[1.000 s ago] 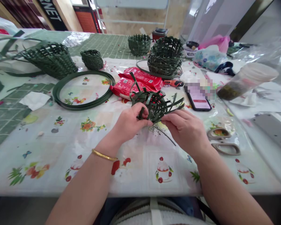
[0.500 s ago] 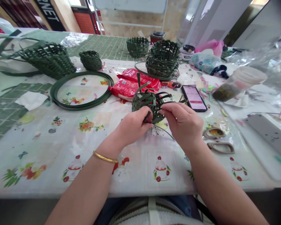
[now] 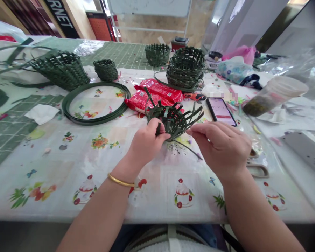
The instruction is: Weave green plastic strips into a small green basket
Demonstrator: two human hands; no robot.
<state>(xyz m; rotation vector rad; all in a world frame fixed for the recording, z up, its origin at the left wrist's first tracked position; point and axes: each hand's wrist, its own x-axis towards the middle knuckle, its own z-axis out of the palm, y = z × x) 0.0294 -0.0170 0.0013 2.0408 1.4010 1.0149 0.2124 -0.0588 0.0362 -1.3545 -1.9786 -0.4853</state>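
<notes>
A small half-woven basket [image 3: 173,119] of dark green strips, with loose strip ends sticking up, is held just above the table in front of me. My left hand [image 3: 147,141], with a gold bangle on the wrist, is closed on the basket's near rim. My right hand [image 3: 223,147] is to the basket's right, fingers curled and pinching a thin green strip [image 3: 185,147] that trails from the basket's base toward me.
On the flowered tablecloth [image 3: 68,168] lie a coil of green strip [image 3: 94,103], red packets [image 3: 157,92], a phone [image 3: 222,111], scissors [image 3: 257,168] and a tilted plastic jar [image 3: 273,94]. Finished green baskets [image 3: 186,68] and a larger one [image 3: 60,68] stand farther back.
The basket has turned in my hands, its loose ends now fanning out to the right. My right hand has slid right and lower, off the basket's top.
</notes>
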